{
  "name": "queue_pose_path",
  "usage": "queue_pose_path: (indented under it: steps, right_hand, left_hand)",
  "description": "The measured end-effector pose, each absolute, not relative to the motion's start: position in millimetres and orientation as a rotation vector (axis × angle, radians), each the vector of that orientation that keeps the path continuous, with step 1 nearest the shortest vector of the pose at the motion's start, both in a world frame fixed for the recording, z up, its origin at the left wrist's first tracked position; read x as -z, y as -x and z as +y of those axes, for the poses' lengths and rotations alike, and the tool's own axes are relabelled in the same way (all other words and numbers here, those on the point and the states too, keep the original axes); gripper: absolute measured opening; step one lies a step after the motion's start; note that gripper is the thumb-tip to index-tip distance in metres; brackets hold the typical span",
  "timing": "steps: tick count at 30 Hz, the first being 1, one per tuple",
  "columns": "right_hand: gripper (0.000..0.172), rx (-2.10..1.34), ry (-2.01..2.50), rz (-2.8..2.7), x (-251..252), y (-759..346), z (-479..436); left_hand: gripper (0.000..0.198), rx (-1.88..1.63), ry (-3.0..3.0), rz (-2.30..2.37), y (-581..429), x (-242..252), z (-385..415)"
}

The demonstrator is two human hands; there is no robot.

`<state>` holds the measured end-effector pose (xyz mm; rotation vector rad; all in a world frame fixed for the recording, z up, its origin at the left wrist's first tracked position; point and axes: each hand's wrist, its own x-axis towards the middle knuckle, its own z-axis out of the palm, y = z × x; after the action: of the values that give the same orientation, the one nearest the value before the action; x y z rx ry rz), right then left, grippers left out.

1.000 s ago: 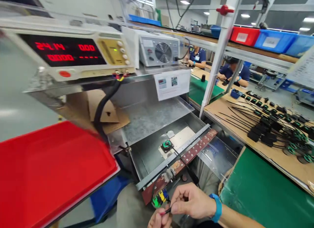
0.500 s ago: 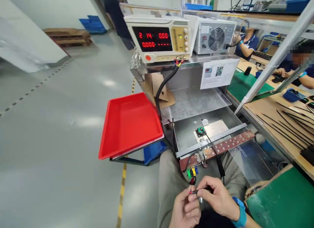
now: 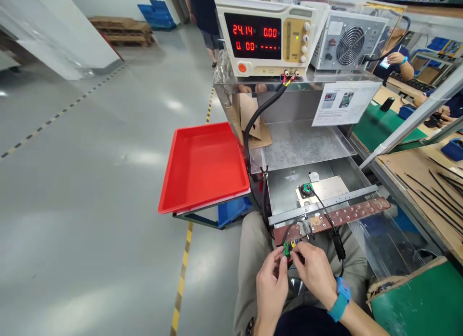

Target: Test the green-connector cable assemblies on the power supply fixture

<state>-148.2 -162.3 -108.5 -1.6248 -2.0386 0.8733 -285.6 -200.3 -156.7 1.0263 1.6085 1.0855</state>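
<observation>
While red digits [image 3: 243, 30] glow on the power supply [image 3: 294, 46] on the steel shelf [image 3: 307, 84], a red tray [image 3: 206, 167] stands over the grey floor [image 3: 119, 220], left of an open metal box [image 3: 284, 191]. Inside that box lies a green-topped part [image 3: 307, 189], its cable [image 3: 323, 205] crossing the brown strip [image 3: 350, 214] at the front edge. Just below the strip's left end are the coloured clips [image 3: 293, 245]. I see the left hand [image 3: 272, 285] and right hand [image 3: 317, 273] there, thumbs and forefingers nearly together at the green clip [image 3: 287, 249]; whether either pinches it, I cannot tell.
</observation>
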Motion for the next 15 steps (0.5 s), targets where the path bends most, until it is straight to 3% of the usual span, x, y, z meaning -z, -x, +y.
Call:
queue_pose_path:
  steps: [15]
  right_hand:
    - [0.019,-0.904,1.703,-2.075,107.4,144.4,-143.2]
  left_hand:
    - [0.028,-0.808,-1.81,1.873,283.2,153.8,-191.6]
